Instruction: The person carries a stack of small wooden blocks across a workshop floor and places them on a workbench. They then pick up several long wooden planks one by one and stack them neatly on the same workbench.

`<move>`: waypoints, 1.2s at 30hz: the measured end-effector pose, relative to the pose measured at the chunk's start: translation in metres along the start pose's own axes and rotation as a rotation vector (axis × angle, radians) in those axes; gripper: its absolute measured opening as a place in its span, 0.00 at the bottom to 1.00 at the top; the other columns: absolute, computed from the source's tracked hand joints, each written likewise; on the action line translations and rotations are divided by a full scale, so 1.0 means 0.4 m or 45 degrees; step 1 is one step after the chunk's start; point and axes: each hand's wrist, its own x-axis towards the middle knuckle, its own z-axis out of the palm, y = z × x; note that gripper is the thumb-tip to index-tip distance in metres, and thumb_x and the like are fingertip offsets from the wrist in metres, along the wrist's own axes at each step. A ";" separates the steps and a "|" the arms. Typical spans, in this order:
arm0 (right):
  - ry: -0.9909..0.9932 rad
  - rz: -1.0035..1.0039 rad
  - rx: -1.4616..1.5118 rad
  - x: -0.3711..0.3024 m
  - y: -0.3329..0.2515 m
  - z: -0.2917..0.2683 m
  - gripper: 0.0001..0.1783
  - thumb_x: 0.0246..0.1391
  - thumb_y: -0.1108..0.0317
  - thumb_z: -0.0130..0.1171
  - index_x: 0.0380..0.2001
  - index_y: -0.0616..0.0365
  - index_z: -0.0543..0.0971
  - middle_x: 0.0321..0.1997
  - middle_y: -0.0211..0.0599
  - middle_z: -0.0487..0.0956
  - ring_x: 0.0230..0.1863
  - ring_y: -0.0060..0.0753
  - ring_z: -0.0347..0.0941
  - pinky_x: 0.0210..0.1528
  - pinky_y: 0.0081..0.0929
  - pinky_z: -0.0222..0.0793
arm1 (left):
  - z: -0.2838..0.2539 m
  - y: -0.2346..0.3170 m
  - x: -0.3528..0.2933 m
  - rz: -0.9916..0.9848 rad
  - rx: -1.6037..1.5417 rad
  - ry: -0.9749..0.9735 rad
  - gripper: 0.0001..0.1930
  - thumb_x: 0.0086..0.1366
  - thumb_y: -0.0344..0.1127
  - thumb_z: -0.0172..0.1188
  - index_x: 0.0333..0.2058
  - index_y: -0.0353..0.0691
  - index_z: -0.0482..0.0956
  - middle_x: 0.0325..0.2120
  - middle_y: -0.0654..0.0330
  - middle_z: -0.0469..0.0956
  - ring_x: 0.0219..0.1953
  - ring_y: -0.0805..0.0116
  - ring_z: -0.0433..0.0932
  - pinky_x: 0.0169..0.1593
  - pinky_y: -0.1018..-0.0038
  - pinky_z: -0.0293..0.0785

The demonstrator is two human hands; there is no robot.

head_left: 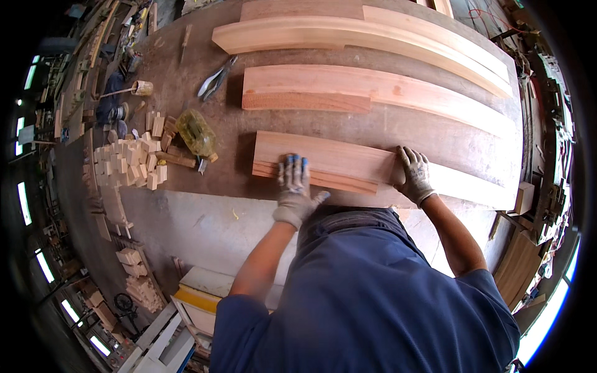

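A reddish wooden plank (336, 148) lies across the near part of the worktable, with a shorter wood strip (348, 181) along its front edge. My left hand (295, 183), in a soiled work glove with blue fingertips, rests on the strip and plank near their left end. Its fingers are stretched out flat and the thumb points away to the right. Farther right, my right hand (413, 175), gloved too, lies with spread fingers on the plank, where a paler stretch of wood (466, 183) continues rightward. Neither hand grips anything that I can see.
Beyond lie another plank with a strip (305, 101) and longer boards (286, 34) at the back. To the left are pliers (217, 77), a yellowish plastic bottle (196, 134), a pile of small wood blocks (127, 163) and a cup with a stick (143, 88). The brown worktable (186, 81) bears them.
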 end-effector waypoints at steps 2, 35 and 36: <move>0.038 0.001 -0.003 -0.001 0.002 0.011 0.69 0.31 0.57 0.85 0.77 0.57 0.58 0.73 0.53 0.68 0.73 0.59 0.63 0.76 0.55 0.56 | 0.009 0.055 0.019 0.114 -0.048 -0.054 0.61 0.63 0.72 0.61 0.77 0.28 0.48 0.79 0.38 0.45 0.82 0.40 0.38 0.81 0.44 0.29; -0.151 0.006 -0.123 0.140 0.063 -0.102 0.58 0.32 0.54 0.82 0.69 0.58 0.67 0.61 0.48 0.76 0.63 0.55 0.71 0.65 0.51 0.65 | -0.003 -0.011 0.135 -0.011 0.118 0.067 0.50 0.66 0.54 0.67 0.76 0.32 0.54 0.78 0.42 0.49 0.81 0.41 0.46 0.80 0.41 0.40; -0.198 0.055 -0.136 0.155 0.057 -0.100 0.60 0.33 0.51 0.82 0.70 0.58 0.66 0.62 0.48 0.76 0.64 0.54 0.71 0.66 0.50 0.65 | 0.007 0.006 0.138 -0.022 0.113 0.060 0.49 0.67 0.53 0.67 0.76 0.32 0.54 0.78 0.42 0.49 0.80 0.41 0.46 0.79 0.42 0.42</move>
